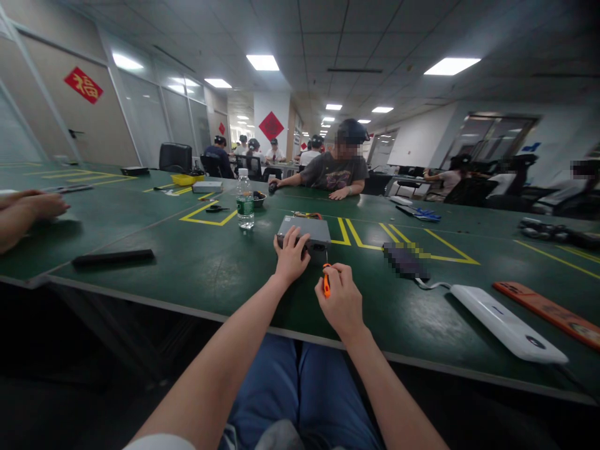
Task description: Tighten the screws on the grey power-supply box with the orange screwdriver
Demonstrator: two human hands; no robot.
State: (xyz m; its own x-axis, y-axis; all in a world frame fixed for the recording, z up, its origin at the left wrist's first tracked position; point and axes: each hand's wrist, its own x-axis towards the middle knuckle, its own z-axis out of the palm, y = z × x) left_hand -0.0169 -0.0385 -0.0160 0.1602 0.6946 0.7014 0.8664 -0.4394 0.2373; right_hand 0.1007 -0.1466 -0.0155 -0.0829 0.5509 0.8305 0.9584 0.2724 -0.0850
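Near the front edge of the tabletop, just beyond the person's knees, the right hand is curled closed around the orange handle of a screwdriver. The thin shaft points away from the person, its tip at or close to the near face of a grey metal box; whether it touches cannot be made out. The left hand is partly spread and bent over the near left part of the box, fingers on the top and the thumb at the left end, so it has hold of the box. The box rests flat on the tabletop, straight ahead of the person, its socket facing the near side.

As for progress, the work looks to be at an early or in-between point: the top of the box is on, and the casing appears whole. No loose screw or part taken from it can be picked out beside it, and how many screws are in or out is too small to tell.

Behind the box lies a small bunch of coloured wires, seemingly its own. To the left of the box a water bottle stands upright, with a bowl just behind it. Farther off, another person sits across the tabletop.
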